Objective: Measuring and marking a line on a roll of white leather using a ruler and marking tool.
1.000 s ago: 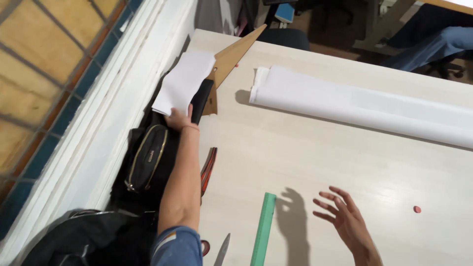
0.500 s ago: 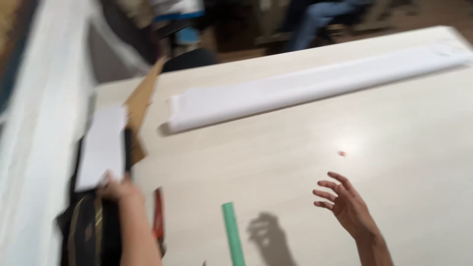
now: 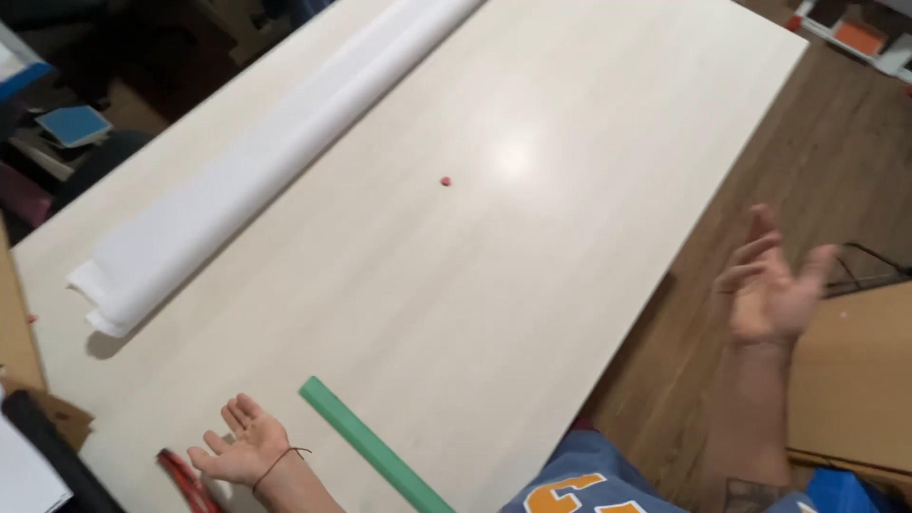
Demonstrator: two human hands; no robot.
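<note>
Pale wood-grain tabletop (image 3: 532, 285) fills most of the view. My left hand (image 3: 239, 448) lies at its near edge, palm up, fingers loosely spread, gripping nothing; a thin dark cord circles the wrist. Just left of it sits a red tool (image 3: 185, 478), close to the fingertips, though I cannot tell whether they touch. Just right of it lies a green tube (image 3: 370, 446), running diagonally toward me, apart from the hand. My right hand (image 3: 771, 290) is raised beyond the tabletop's right edge, over the wooden floor (image 3: 836, 142), fingers splayed and empty. A long white paper roll (image 3: 256, 161) lies along the far left edge, and a small red dot (image 3: 446, 180) sits near the middle.

Compared with half a second ago, my left hand has left the dark bag at the table's side and come to rest palm up on the surface, while my right hand has swung off the tabletop to the right.
</note>
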